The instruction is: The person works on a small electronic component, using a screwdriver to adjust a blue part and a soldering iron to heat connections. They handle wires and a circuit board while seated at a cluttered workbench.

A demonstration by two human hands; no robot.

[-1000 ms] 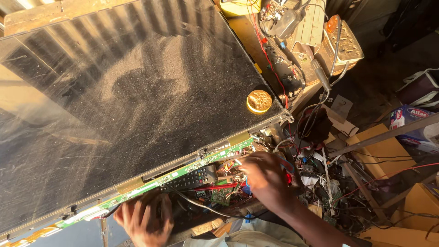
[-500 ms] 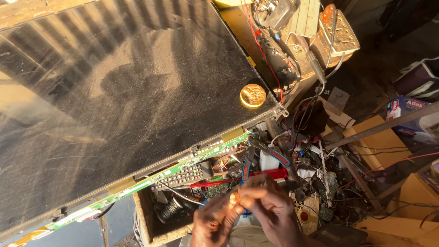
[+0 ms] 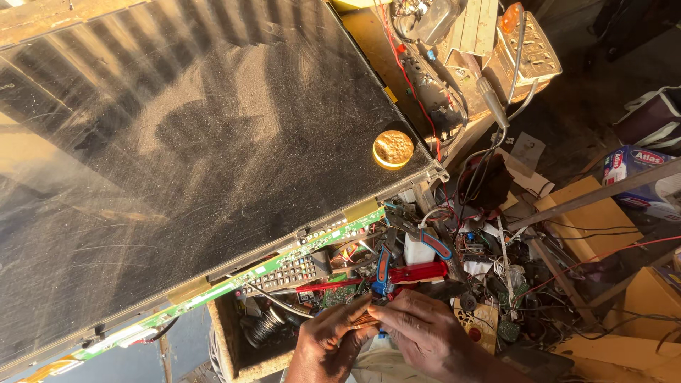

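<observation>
Both hands meet at the bottom edge of the view, just below a box (image 3: 230, 340) of parts. The left hand (image 3: 323, 347) and right hand (image 3: 425, 333) pinch a small copper-coloured piece (image 3: 363, 320) between their fingertips (too small to tell what it is). Just above lie pliers (image 3: 415, 230) with blue-and-red grips and a remote (image 3: 284, 273). A dusty screen panel (image 3: 198, 142) fills the left, with a round tin (image 3: 393, 148) on its corner and a green circuit strip (image 3: 234, 280) along its edge.
</observation>
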